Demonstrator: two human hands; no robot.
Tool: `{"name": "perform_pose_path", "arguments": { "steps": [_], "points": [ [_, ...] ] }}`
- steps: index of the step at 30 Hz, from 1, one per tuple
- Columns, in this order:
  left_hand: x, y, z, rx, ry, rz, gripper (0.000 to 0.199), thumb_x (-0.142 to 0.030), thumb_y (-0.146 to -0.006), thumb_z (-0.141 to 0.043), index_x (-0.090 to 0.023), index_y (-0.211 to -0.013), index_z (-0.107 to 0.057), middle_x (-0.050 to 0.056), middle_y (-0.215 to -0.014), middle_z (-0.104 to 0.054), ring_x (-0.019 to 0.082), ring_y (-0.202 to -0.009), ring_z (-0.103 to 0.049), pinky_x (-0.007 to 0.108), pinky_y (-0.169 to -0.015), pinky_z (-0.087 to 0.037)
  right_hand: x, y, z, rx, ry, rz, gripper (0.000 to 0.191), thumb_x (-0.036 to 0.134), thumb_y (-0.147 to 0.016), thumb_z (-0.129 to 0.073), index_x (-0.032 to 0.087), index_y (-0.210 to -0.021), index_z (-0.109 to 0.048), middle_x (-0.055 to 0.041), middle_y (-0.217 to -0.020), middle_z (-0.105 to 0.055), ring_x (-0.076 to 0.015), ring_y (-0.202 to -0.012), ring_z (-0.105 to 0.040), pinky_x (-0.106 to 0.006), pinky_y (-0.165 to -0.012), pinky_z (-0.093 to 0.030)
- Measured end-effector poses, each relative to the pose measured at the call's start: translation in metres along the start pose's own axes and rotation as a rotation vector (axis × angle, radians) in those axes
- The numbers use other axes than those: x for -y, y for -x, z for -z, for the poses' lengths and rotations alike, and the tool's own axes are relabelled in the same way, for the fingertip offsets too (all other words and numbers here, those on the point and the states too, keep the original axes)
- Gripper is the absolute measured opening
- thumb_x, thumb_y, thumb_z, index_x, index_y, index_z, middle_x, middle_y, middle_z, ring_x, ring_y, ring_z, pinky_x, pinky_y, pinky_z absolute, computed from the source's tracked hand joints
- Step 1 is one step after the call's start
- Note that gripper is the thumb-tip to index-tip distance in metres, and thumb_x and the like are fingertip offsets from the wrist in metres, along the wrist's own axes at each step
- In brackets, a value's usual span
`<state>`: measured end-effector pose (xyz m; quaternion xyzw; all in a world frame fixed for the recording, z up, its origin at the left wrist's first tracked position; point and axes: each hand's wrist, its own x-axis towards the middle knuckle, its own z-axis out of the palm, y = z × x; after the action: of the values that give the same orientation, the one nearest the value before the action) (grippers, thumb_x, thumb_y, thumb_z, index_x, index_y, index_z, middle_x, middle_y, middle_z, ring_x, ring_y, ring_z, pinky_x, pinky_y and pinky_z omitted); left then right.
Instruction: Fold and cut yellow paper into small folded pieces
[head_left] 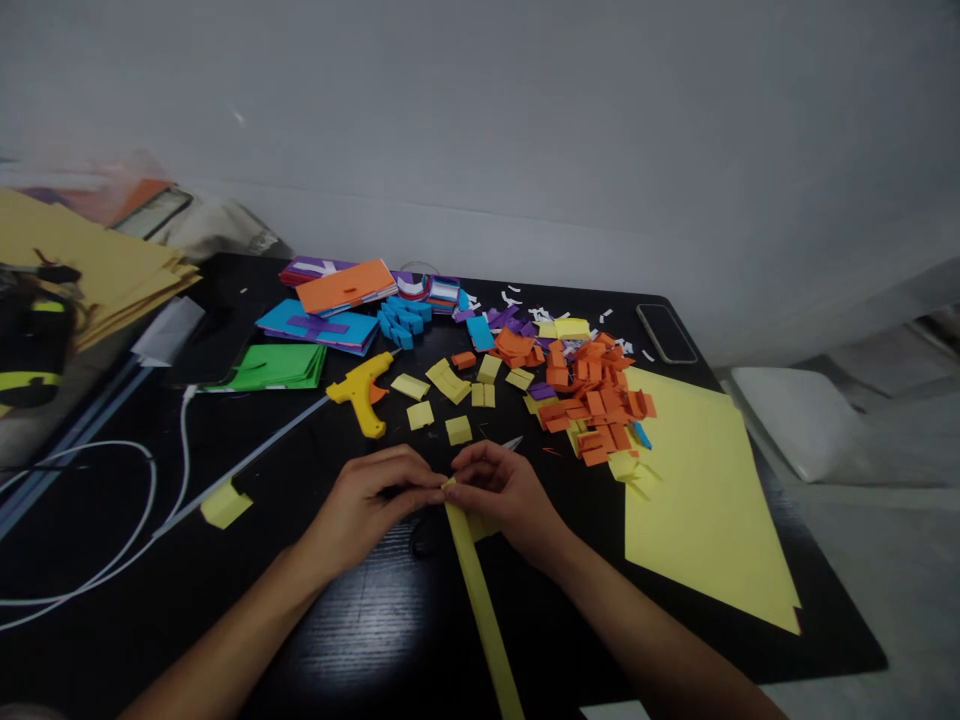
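A long yellow paper strip (pixel 480 590) runs from between my hands down toward the near side of the table. My left hand (pixel 382 490) pinches its far end between thumb and fingers. Close beside it, my right hand (pixel 502 490) grips the same end, thumb and fingertips pressed together. Under the right hand lies another bit of yellow paper, mostly covered. A metal scissor tip (pixel 513 443) pokes out beyond the right hand. Several small folded yellow pieces (pixel 448 381) are scattered just past my fingers.
A yellow glue gun (pixel 363 393) lies left of the yellow pieces. Orange folded pieces (pixel 596 400) are heaped to the right, beside large yellow sheets (pixel 697 500). Folded blue paper (pixel 319 325) and green paper (pixel 277 367) sit back left. A phone (pixel 666 333) rests near the far right corner; a white cable (pixel 154 480) loops left.
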<state>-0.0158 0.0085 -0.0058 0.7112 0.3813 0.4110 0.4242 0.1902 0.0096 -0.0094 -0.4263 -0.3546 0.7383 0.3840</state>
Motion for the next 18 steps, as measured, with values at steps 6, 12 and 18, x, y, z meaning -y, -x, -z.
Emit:
{"name": "perform_pose_path", "arguments": {
  "steps": [6, 12, 18],
  "points": [
    [-0.0018, -0.001, 0.0033, 0.033, 0.003, -0.01, 0.005, -0.018, -0.09, -0.076, -0.02, -0.094, -0.08, 0.002, -0.085, -0.075, 0.014, -0.078, -0.072, 0.021, -0.07, -0.056, 0.0003, 0.0007, 0.002, 0.038, 0.004, -0.02, 0.04, 0.029, -0.064, -0.096, 0.019, -0.091, -0.068, 0.0045, -0.075, -0.075, -0.0091, -0.067, -0.069, -0.022, -0.07, -0.051],
    [-0.0029, -0.0022, 0.0062, 0.045, -0.034, -0.02, 0.006, -0.02, -0.093, -0.073, -0.02, -0.094, -0.079, 0.002, -0.085, -0.076, 0.014, -0.077, -0.073, 0.02, -0.07, -0.057, -0.0008, -0.0003, 0.0033, 0.038, 0.036, -0.012, 0.039, 0.031, -0.064, -0.095, 0.019, -0.09, -0.069, 0.0033, -0.076, -0.076, -0.0112, -0.068, -0.07, -0.024, -0.071, -0.053],
    [-0.0042, -0.0027, 0.0067, 0.046, -0.062, 0.005, 0.008, -0.024, -0.094, -0.072, -0.021, -0.094, -0.079, 0.003, -0.086, -0.076, 0.016, -0.078, -0.073, 0.022, -0.07, -0.057, 0.0027, 0.0004, 0.0013, 0.015, 0.076, 0.013, 0.038, 0.033, -0.059, -0.097, 0.019, -0.081, -0.07, 0.003, -0.075, -0.074, -0.0126, -0.068, -0.069, -0.026, -0.071, -0.054]
  ]
}}
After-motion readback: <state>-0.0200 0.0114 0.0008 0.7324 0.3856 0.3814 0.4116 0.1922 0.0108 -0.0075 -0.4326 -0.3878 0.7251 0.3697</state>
